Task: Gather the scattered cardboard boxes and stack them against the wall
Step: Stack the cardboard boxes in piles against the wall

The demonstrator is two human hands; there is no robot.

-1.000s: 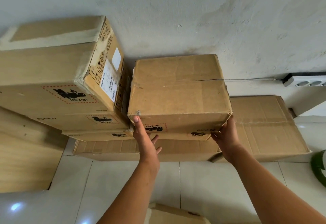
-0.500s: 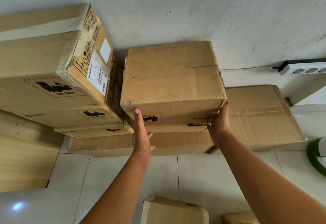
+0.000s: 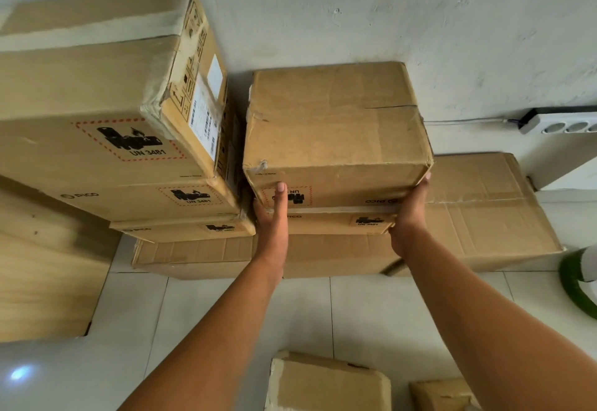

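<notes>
Hands (image 3: 274, 220) (image 3: 410, 216) against top box (image 3: 336, 126)

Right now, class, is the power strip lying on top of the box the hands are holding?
No: the power strip sits by the wall, right of the box, apart from it.

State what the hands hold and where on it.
The top cardboard box: left hand flat on its front face, right hand cupping its lower right front corner.
</notes>
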